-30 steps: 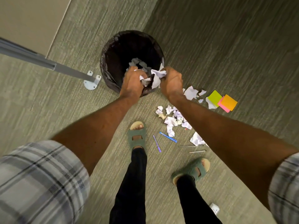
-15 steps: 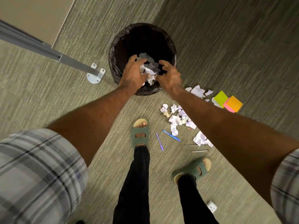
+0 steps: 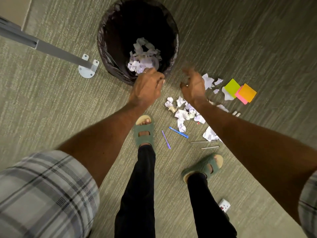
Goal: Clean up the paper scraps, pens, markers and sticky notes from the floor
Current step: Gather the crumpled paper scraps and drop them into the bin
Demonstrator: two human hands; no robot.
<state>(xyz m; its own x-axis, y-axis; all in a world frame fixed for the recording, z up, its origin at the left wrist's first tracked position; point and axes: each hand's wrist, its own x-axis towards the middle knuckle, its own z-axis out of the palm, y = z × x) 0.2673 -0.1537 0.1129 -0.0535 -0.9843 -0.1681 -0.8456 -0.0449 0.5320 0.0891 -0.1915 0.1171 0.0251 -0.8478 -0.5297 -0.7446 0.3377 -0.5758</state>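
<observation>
A black-lined bin (image 3: 104, 48) stands on the carpet with crumpled white paper (image 3: 144, 57) inside. My left hand (image 3: 147, 86) hovers at the bin's near rim, fingers loosely curled, holding nothing. My right hand (image 3: 193, 85) is to the right of the bin, open and blurred. Below it lie crumpled paper scraps (image 3: 181, 114), a blue pen (image 3: 178, 132), a purple pen (image 3: 166, 139) and two thin grey pens (image 3: 210, 147). Green, orange and pink sticky notes (image 3: 240, 91) lie further right.
A grey metal leg (image 3: 51, 50) with a floor plate (image 3: 88, 71) stands left of the bin. My sandalled feet (image 3: 144, 131) are on the carpet by the pens. A small white object (image 3: 224, 205) lies near my right leg.
Both hands held crumpled paper over the bin, let it drop in, and have pulled back towards me and apart. The view has moved closer to the bin.
</observation>
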